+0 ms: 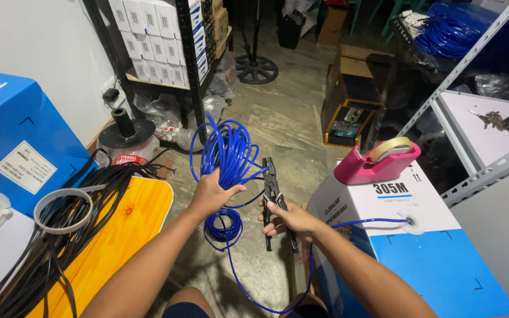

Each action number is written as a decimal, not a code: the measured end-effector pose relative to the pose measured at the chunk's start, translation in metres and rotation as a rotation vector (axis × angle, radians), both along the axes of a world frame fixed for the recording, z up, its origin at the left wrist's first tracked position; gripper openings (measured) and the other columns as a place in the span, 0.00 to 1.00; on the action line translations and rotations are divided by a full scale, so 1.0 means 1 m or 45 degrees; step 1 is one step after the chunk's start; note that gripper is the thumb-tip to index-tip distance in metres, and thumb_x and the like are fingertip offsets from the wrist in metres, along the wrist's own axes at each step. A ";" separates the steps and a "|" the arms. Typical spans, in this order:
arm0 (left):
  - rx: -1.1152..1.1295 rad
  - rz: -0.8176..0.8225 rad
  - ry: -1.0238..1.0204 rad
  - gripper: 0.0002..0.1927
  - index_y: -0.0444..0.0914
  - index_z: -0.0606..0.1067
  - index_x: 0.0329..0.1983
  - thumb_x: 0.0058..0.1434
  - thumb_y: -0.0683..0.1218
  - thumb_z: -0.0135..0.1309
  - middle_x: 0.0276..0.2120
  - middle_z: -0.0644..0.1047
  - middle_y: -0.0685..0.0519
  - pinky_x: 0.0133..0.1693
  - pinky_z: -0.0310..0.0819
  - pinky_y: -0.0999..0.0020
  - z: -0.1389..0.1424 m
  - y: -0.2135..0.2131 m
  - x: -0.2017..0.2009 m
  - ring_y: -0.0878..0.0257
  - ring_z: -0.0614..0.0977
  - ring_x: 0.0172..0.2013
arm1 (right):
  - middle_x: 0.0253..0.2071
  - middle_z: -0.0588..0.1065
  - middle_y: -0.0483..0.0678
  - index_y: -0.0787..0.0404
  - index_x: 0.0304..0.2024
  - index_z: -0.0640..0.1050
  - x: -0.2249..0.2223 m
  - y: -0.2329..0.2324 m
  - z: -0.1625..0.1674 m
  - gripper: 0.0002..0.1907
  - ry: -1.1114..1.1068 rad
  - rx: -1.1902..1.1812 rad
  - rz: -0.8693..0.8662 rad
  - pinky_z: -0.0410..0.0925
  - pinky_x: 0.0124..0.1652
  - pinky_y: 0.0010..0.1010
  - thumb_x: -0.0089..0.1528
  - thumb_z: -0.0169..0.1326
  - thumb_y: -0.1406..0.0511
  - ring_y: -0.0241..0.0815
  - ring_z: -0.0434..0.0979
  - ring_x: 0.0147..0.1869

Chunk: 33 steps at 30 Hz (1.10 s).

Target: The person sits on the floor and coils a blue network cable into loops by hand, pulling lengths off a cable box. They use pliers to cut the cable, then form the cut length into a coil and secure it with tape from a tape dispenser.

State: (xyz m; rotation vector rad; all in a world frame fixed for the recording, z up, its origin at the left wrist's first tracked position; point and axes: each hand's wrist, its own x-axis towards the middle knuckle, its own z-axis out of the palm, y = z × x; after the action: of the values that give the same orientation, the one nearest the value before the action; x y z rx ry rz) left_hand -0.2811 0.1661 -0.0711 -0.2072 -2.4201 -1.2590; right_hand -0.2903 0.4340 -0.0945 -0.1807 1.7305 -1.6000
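blue cable coil point(226, 154) sits clamped in the left hand point(212, 193); right hand point(290, 219) grips black pliers point(273, 197) just beside it. looks like the cutting step: next the plier tips must meet the strand running to the box point(396, 247)

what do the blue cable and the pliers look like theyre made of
Blue cable coil, in the left hand: probably plastic-sheathed wire, smooth and glossy, bending in loose loops. Pliers, in the right hand: dark metal head, dull finish; black handles, likely rubber or plastic coated.
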 end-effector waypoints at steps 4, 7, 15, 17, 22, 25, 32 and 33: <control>-0.018 -0.065 0.021 0.31 0.32 0.76 0.42 0.48 0.60 0.72 0.35 0.83 0.40 0.39 0.79 0.56 0.002 -0.001 0.003 0.44 0.85 0.39 | 0.50 0.77 0.50 0.57 0.65 0.68 0.000 0.001 0.001 0.29 -0.011 0.030 -0.018 0.76 0.41 0.36 0.67 0.47 0.49 0.46 0.82 0.42; -0.030 -0.116 0.126 0.33 0.32 0.76 0.46 0.49 0.60 0.70 0.36 0.83 0.40 0.38 0.79 0.56 0.000 -0.001 0.005 0.42 0.84 0.39 | 0.54 0.77 0.49 0.56 0.65 0.67 0.001 0.000 0.001 0.27 -0.076 -0.084 -0.009 0.76 0.46 0.35 0.67 0.47 0.53 0.45 0.84 0.51; -0.035 0.049 -0.063 0.32 0.32 0.76 0.39 0.46 0.61 0.74 0.33 0.82 0.41 0.39 0.79 0.56 -0.007 0.000 0.008 0.45 0.85 0.36 | 0.55 0.76 0.53 0.61 0.65 0.67 0.001 -0.001 -0.002 0.26 -0.014 -0.059 -0.044 0.78 0.49 0.36 0.69 0.46 0.55 0.51 0.84 0.52; 0.066 0.080 -0.089 0.30 0.33 0.77 0.40 0.46 0.59 0.74 0.33 0.83 0.43 0.39 0.79 0.58 -0.005 -0.001 0.007 0.49 0.86 0.35 | 0.54 0.75 0.54 0.62 0.64 0.67 0.002 -0.003 -0.002 0.25 -0.002 -0.023 -0.047 0.78 0.48 0.38 0.69 0.46 0.55 0.52 0.83 0.51; 0.312 -0.038 -0.070 0.26 0.35 0.78 0.45 0.49 0.52 0.71 0.36 0.84 0.49 0.41 0.78 0.65 0.000 -0.004 0.011 0.62 0.85 0.35 | 0.55 0.77 0.52 0.60 0.66 0.66 0.006 -0.008 0.002 0.27 0.026 -0.089 -0.009 0.78 0.49 0.35 0.68 0.47 0.56 0.48 0.84 0.52; 0.354 -0.016 -0.147 0.24 0.35 0.78 0.44 0.50 0.51 0.72 0.36 0.84 0.50 0.41 0.78 0.65 0.001 -0.004 0.012 0.63 0.84 0.35 | 0.55 0.77 0.50 0.58 0.68 0.65 0.007 -0.011 0.004 0.28 0.017 -0.131 -0.001 0.78 0.50 0.34 0.67 0.47 0.56 0.46 0.84 0.53; 0.402 0.000 -0.129 0.23 0.35 0.78 0.45 0.50 0.51 0.72 0.36 0.84 0.51 0.41 0.79 0.66 -0.001 -0.004 0.012 0.64 0.84 0.35 | 0.48 0.76 0.51 0.62 0.62 0.68 0.009 -0.013 0.000 0.27 0.074 -0.053 -0.044 0.77 0.41 0.33 0.68 0.46 0.51 0.45 0.84 0.41; 0.401 0.010 -0.122 0.23 0.35 0.78 0.44 0.50 0.51 0.72 0.36 0.84 0.50 0.41 0.79 0.66 -0.002 -0.004 0.012 0.64 0.84 0.35 | 0.48 0.76 0.50 0.62 0.61 0.68 0.009 -0.014 -0.001 0.27 0.074 -0.060 -0.045 0.77 0.40 0.32 0.68 0.46 0.51 0.45 0.84 0.41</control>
State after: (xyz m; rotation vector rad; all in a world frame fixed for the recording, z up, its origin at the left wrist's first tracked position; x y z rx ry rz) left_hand -0.2689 0.1625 -0.0726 -0.0473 -2.2547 -1.6562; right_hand -0.2813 0.4203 -0.0951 -0.2230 1.7499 -1.6774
